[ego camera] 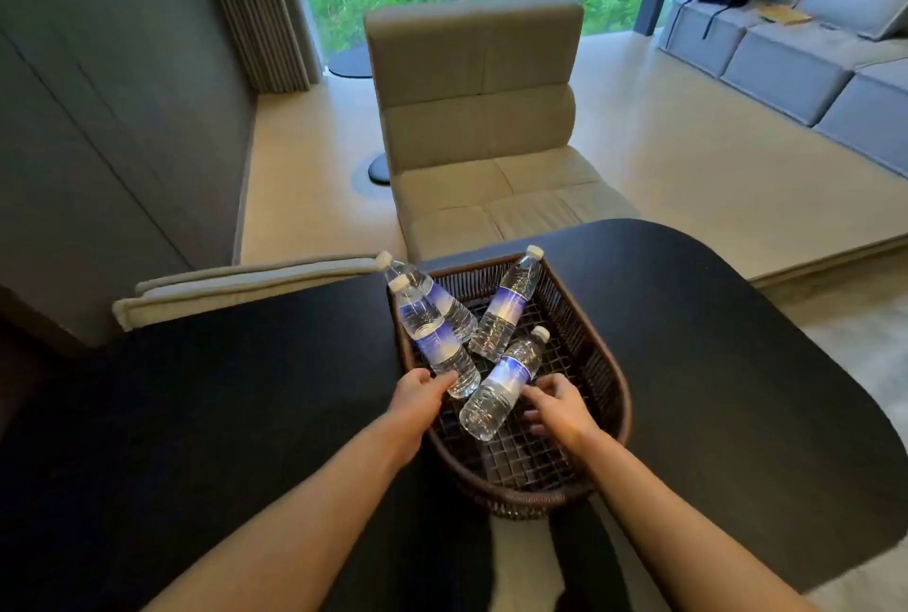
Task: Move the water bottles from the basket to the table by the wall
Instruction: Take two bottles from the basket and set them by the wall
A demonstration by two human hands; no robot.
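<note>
The left hand's (420, 395) fingers are touching the base of the left-leaning bottle (432, 341), though I cannot tell if they are gripping it. The right hand's (557, 407) fingers are hovering loosely curled and empty beside the nearest bottle (501, 383). Both bottles are lying in the basket (609, 395). Lifting one by its slick base alone is probably risking a slip.

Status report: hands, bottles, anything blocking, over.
Left hand at base of front-left bottle, grip unclear. Right hand open beside near bottle. All four bottles in basket. Nothing blocking.
</note>
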